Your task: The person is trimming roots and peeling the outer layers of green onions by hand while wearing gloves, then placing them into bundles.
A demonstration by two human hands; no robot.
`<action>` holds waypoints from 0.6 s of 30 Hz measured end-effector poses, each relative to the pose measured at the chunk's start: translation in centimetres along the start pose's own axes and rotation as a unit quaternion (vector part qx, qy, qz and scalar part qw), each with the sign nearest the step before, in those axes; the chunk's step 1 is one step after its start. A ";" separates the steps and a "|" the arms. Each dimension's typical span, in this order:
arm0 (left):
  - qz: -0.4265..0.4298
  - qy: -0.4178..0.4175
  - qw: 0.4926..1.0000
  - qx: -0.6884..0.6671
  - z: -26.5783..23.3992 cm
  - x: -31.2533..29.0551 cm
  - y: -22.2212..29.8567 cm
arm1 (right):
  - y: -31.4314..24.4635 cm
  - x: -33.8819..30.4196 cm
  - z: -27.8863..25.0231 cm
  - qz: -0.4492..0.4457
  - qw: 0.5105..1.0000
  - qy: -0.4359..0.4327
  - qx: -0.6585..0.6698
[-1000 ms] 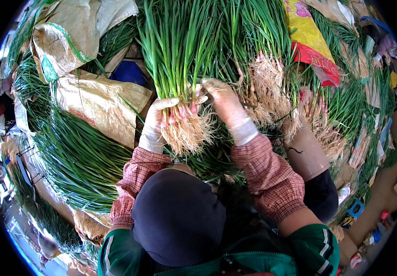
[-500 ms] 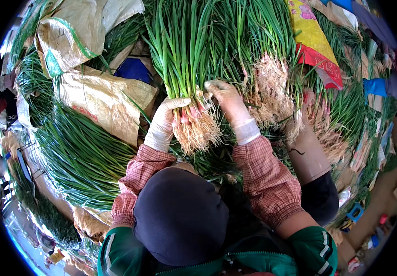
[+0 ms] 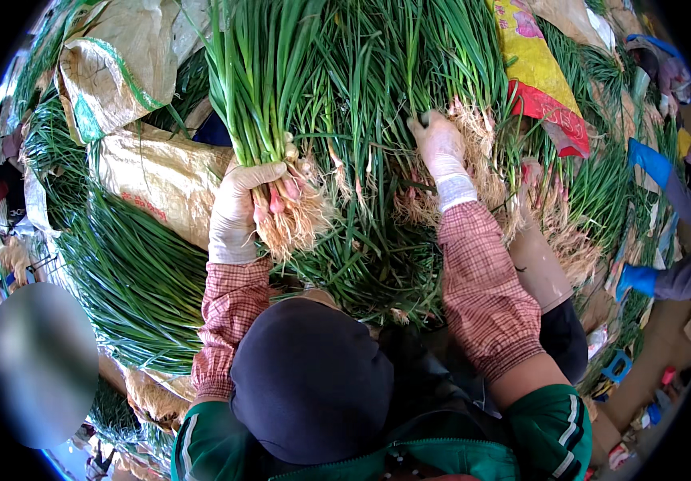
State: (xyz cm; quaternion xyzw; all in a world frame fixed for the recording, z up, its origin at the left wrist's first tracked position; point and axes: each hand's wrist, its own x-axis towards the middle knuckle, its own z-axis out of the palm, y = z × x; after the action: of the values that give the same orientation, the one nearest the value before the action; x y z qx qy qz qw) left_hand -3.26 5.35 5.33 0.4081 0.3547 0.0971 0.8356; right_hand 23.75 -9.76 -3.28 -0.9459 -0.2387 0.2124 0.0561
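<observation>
My left hand (image 3: pixel 237 200), in a pale glove, is wrapped round a bunch of spring onions (image 3: pixel 261 120). Its green leaves point away from me. Pinkish bulbs and shaggy pale roots hang below my fingers. To the right, my gloved right hand (image 3: pixel 439 144) reaches into the loose spring onions (image 3: pixel 361 104), with thumb and forefinger closed on some stalks. Part of that grip is hidden by the leaves. Just right of this hand lies a clump of spring onions with tangled roots (image 3: pixel 480 148).
A thick heap of green leaves (image 3: pixel 133 272) lies at the left, below woven sacks (image 3: pixel 161 176). At the upper right is a yellow and red sack (image 3: pixel 546 88). My dark-clad knee (image 3: pixel 313 381) rises between my arms. Another person's blue boots (image 3: pixel 638 280) stand at the far right.
My left hand has moved left with its bunch. My right hand has left that bunch and moved right and away from me, into other stalks. The blue-booted person has stepped further into view.
</observation>
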 end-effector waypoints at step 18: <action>-0.038 -0.064 0.992 -0.099 2.6 3.2 -8.7 | -4.6 -8.7 4.8 0.134 0.441 -0.282 0.841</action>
State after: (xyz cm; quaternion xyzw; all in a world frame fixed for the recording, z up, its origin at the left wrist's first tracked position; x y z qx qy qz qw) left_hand -0.23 -0.45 -1.79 0.3154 0.3042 0.0739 0.8958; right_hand 12.78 -9.86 -3.42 -0.3424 0.1846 0.5688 0.7247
